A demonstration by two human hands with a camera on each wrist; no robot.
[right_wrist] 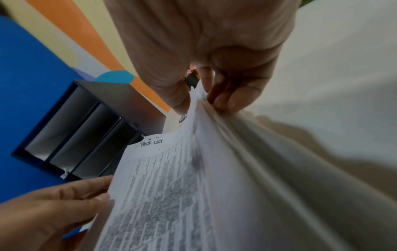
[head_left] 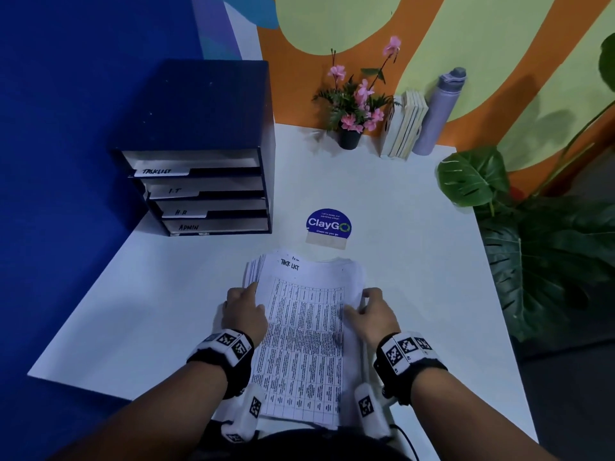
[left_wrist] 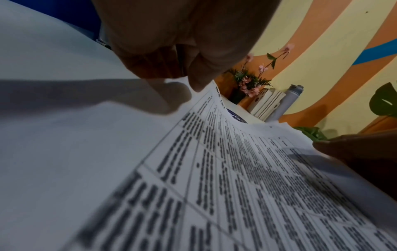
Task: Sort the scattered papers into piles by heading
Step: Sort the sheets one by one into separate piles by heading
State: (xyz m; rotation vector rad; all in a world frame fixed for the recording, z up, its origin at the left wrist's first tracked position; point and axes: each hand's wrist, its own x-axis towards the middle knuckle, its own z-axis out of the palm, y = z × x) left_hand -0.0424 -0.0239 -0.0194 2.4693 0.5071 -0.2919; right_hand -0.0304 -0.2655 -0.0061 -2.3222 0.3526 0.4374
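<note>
The stack of papers [head_left: 304,331] lies on the white counter [head_left: 416,234], directly in front of the person, between the two hands. Its top sheet carries a printed table and the handwritten heading "TACK LIST" [head_left: 290,263]; the corners of other sheets show fanned out at the far left. How many sheets the stack has I cannot count, because the edges are blurred in the right wrist view.

The left hand [head_left: 245,311] holds the left edge of the stack, its fingers [left_wrist: 199,79] bent down on the paper margin. The right hand [head_left: 374,312] grips the right edge, with thumb on top and fingers [right_wrist: 234,100] curled under, so several sheets are clamped between them.

The sorting seems to be at its start. All papers that I see are in this one stack, and no separate piles lie on the counter. What is left is to read each heading and divide the sheets.

To the left stands one dark blue file organiser [head_left: 199,151] with four shelves, labelled TASKLIST, I.T, H.R and ADMIN. Beyond the stack there is one round ClayGo sticker [head_left: 327,222]. At the wall stand one pot of pink flowers [head_left: 352,111], a few books [head_left: 404,124] and one grey bottle [head_left: 439,111].
</note>
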